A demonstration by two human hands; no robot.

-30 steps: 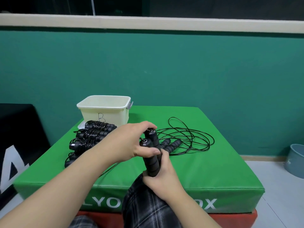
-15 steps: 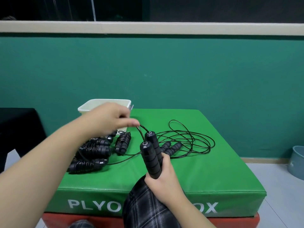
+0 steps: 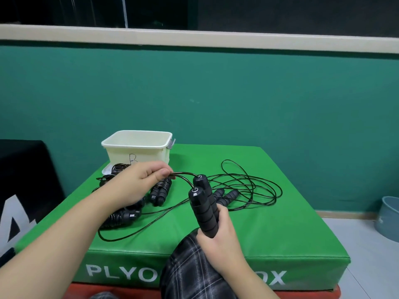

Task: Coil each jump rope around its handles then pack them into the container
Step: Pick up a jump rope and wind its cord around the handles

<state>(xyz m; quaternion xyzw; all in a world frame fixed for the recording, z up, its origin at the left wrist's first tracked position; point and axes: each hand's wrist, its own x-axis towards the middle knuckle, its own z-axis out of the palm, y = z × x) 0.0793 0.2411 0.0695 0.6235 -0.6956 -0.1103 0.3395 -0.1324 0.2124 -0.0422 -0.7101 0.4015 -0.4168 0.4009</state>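
Two handles (image 3: pixel 204 207) stand upright together in the right hand (image 3: pixel 220 238), gripped low. The left hand (image 3: pixel 138 182) pinches both cords (image 3: pixel 183 175) just beside the caps, so winding looks about to start; next, wrap them tight round the handles. Coiled ropes (image 3: pixel 160 189) and the tub (image 3: pixel 138 147) wait behind on the box (image 3: pixel 280 234).

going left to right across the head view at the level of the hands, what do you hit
coiled jump ropes → left hand pinching the cord → pair of handles in the right hand → loose rope → grey bin
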